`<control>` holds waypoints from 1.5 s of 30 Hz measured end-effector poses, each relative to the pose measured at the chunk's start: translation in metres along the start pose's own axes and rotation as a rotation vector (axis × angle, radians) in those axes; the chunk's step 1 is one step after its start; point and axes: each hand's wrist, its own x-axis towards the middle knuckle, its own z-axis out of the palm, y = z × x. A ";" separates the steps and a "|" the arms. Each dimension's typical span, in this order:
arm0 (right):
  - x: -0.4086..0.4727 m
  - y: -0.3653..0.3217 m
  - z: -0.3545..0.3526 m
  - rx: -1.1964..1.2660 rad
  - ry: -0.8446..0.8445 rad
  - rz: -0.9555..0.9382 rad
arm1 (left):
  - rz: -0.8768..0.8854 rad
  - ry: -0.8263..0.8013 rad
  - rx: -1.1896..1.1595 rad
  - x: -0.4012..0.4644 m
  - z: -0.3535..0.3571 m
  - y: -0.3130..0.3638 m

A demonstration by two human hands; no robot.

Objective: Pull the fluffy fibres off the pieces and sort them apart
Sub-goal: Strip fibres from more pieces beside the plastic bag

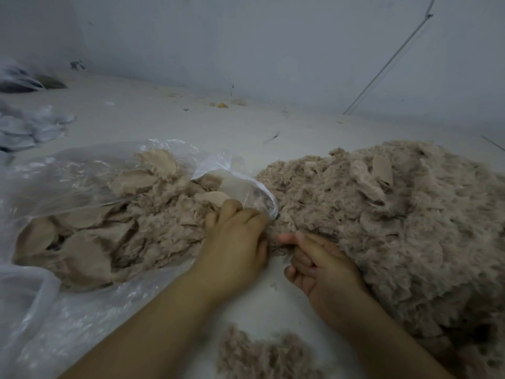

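Observation:
A clear plastic bag lies open on the left, filled with beige backing pieces and fluff. A big mound of pinkish-beige fluffy fibres rises on the right. My left hand sits at the bag's mouth, fingers curled down into the fluffy material there. Close beside it, my right hand has curled fingers, and its thumb and forefinger pinch a small tuft of fibres at the mound's near edge. What lies between the two hands is blurred.
A small clump of loose fibres lies on the pale floor near my forearms. Crumpled grey-white plastic or cloth sits far left. A pale wall stands behind, with a thin rod leaning against it.

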 end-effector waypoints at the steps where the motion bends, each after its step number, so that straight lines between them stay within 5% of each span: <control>1: 0.000 0.000 0.000 -0.001 -0.008 -0.001 | -0.011 -0.054 -0.007 0.000 0.004 0.001; 7: 0.003 0.000 0.000 0.007 0.019 0.024 | 0.006 0.079 -0.112 0.000 0.001 0.003; 12: 0.001 -0.003 0.004 0.024 0.008 0.031 | -0.043 0.171 -0.705 -0.004 -0.009 0.021; 15: -0.001 -0.005 0.005 -0.003 0.000 0.019 | -0.224 0.175 -0.929 -0.005 -0.005 0.027; 20: -0.001 -0.005 0.002 -0.004 -0.002 0.035 | -0.339 0.293 -0.793 -0.008 0.000 0.023; 23: -0.002 -0.005 0.001 -0.038 -0.046 0.027 | -0.106 0.389 -0.601 -0.007 -0.005 0.021; 28: -0.005 -0.005 0.000 -0.069 -0.159 -0.008 | 0.098 0.295 -0.607 -0.009 -0.004 0.034; 37: -0.003 -0.004 0.004 0.003 -0.003 0.029 | -0.382 0.242 -1.067 -0.007 -0.004 0.025; 40: -0.001 -0.004 0.003 0.007 -0.001 0.042 | -0.321 0.120 -0.970 -0.010 0.000 0.027; 45: -0.003 -0.005 0.002 0.003 -0.049 0.030 | -0.284 0.220 -1.039 -0.009 0.000 0.026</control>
